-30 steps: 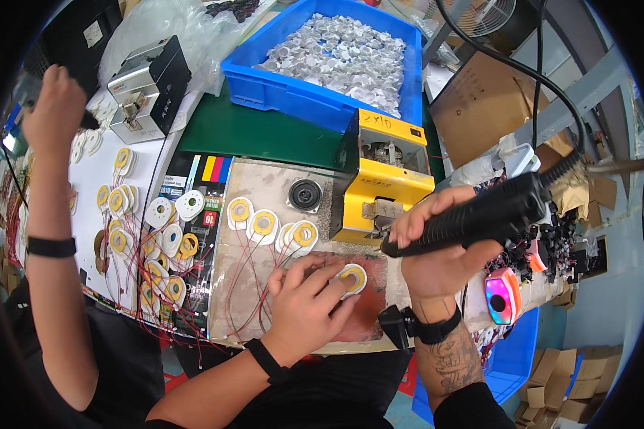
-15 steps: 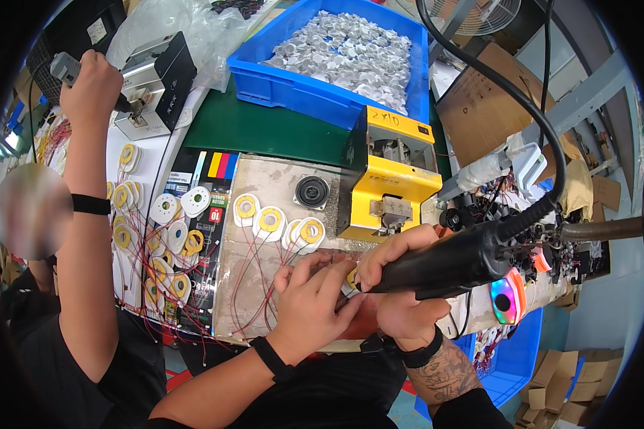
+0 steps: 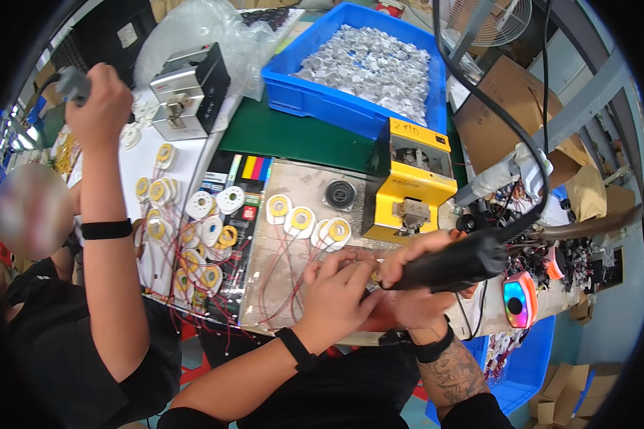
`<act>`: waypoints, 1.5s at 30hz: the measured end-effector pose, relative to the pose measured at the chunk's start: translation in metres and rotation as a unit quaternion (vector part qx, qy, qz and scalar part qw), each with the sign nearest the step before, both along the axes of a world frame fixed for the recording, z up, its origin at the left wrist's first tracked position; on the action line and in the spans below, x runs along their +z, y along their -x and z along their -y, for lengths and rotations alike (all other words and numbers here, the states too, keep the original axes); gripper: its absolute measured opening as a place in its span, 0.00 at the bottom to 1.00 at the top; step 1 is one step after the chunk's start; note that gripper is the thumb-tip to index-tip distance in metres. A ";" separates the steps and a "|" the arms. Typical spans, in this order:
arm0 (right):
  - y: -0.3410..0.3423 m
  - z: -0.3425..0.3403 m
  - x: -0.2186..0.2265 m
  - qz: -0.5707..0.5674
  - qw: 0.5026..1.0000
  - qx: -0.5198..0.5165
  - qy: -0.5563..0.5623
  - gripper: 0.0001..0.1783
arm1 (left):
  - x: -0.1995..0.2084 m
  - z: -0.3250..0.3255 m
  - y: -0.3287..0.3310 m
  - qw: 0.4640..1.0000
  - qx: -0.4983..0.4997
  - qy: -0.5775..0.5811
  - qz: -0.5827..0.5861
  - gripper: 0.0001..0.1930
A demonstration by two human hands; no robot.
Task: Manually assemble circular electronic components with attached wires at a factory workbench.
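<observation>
In the head view, low in the middle of the frame, the left hand [image 3: 338,297] lies palm down on the worktop [image 3: 300,187], its fingers bent and pressing on a small part that they hide almost wholly; whether they pinch it or only pin it down cannot be told. Just right of it, touching it, the right hand [image 3: 415,286] is clenched around a black power screwdriver [image 3: 454,262], which lies nearly level, its body running toward the right of the frame and its tip end meeting the left fingers. A black cable [image 3: 479,86] rises from the tool to the upper edge.

Just above the hands, three white and yellow coils [image 3: 300,218] with thin red wires lie in a row on the brown mat. To their right stands a yellow box-shaped machine [image 3: 408,182], with a small black round part [image 3: 340,193] beside it. Further up, in the upper middle, a blue bin [image 3: 350,107] holds a heap of small silvery pieces.

At the left of the frame another person's raised hand [image 3: 101,107] grips a grey tool, the forearm wearing a black wristband. More coils [image 3: 193,236] lie scattered between that arm and the mat. At the lower right a small fan [image 3: 516,304] glows in rainbow colours
</observation>
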State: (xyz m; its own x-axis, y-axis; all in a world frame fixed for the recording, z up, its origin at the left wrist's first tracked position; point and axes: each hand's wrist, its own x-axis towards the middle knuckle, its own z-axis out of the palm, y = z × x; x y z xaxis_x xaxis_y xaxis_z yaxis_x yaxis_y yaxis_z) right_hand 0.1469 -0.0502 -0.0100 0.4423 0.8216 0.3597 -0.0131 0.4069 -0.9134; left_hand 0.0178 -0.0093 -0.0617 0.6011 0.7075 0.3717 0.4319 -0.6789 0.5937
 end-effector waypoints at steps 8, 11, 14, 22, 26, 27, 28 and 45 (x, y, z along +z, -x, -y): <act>-0.020 0.029 0.035 -0.006 0.996 -0.034 -0.084 0.48 | 0.000 -0.039 0.009 0.987 0.150 -0.043 0.037 0.15; -0.025 0.030 0.031 0.009 0.995 -0.037 -0.090 0.46 | -0.001 -0.037 0.011 0.986 0.166 -0.016 0.000 0.21; -0.031 0.043 0.027 0.012 0.996 -0.057 -0.062 0.48 | 0.011 -0.029 0.027 0.987 0.154 -0.034 0.022 0.19; -0.057 0.067 0.016 0.010 0.996 -0.058 -0.068 0.46 | 0.016 -0.111 0.164 0.941 0.303 -0.150 0.027 0.13; -0.054 0.066 0.017 0.000 0.996 -0.060 -0.063 0.47 | 0.012 -0.154 0.204 0.902 0.392 -0.182 -0.018 0.16; -0.054 0.066 0.018 0.000 0.996 -0.064 -0.060 0.48 | 0.014 -0.161 0.205 0.903 0.391 -0.180 -0.018 0.16; -0.054 0.067 0.018 0.000 0.996 -0.066 -0.058 0.48 | 0.015 -0.168 0.206 0.896 0.411 -0.166 -0.034 0.18; -0.054 0.068 0.016 0.013 0.992 -0.121 0.014 0.55 | 0.016 -0.193 0.184 0.883 0.444 -0.015 -0.153 0.19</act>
State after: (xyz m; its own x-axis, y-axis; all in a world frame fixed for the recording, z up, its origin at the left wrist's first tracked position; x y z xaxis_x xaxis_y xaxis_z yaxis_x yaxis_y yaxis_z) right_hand 0.2006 -0.1186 0.0062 0.6184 0.7023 0.3527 0.1062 0.3701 -0.9229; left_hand -0.1658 0.1839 -0.0459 -0.1097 0.9431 0.3139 0.9384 -0.0058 0.3455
